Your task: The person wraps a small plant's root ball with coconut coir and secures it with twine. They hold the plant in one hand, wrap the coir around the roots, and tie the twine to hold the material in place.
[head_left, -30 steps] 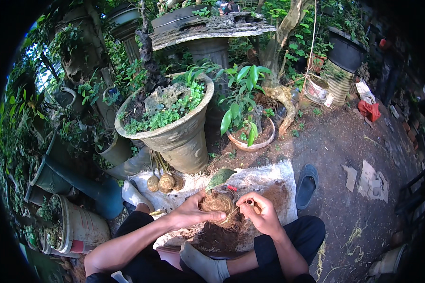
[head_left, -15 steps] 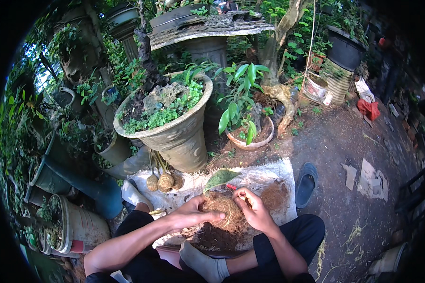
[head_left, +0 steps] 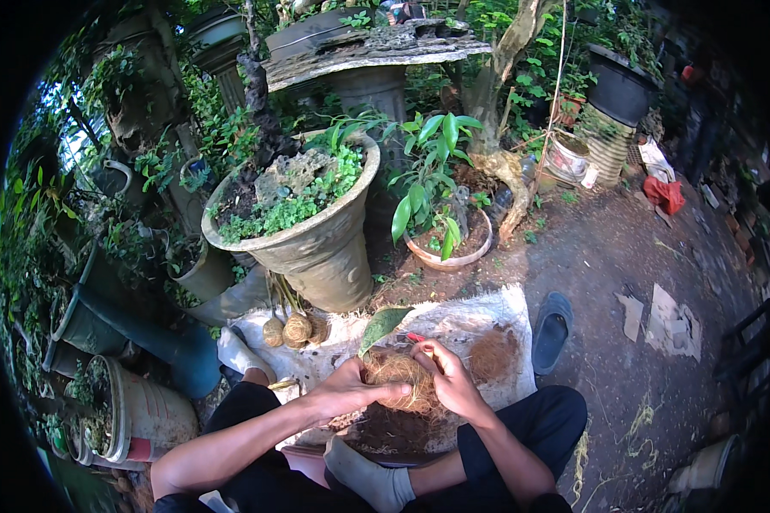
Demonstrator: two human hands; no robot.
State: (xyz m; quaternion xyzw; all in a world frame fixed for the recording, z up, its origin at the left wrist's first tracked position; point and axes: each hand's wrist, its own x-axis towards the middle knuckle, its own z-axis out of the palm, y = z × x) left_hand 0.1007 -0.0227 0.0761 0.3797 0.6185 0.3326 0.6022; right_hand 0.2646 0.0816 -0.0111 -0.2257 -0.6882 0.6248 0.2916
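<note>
A ball of brown coconut fibre (head_left: 397, 368) is held over the white sack (head_left: 479, 315) between my legs. My left hand (head_left: 344, 392) is closed round its left side, thumb lying across the front. From the top of the ball rises one broad green leaf (head_left: 385, 325). My right hand (head_left: 453, 380) is at the ball's upper right, thumb and fingers pinched together; what they grip is too small to make out. A small red piece (head_left: 415, 338) shows just beyond those fingertips. Dark soil (head_left: 393, 432) and a heap of loose fibre (head_left: 494, 355) lie on the sack.
Several wrapped balls with stems (head_left: 297, 330) sit at the sack's far left. Beyond stand a large stone pot (head_left: 329, 261) and a shallow clay pot (head_left: 453, 259). A dark slipper (head_left: 553, 332) lies right of the sack, a white bucket (head_left: 150, 410) at left.
The leaf has tipped more upright as the ball turned slightly in my left hand. My right hand keeps its pinch at the ball's upper right. The whole view has shifted a little.
</note>
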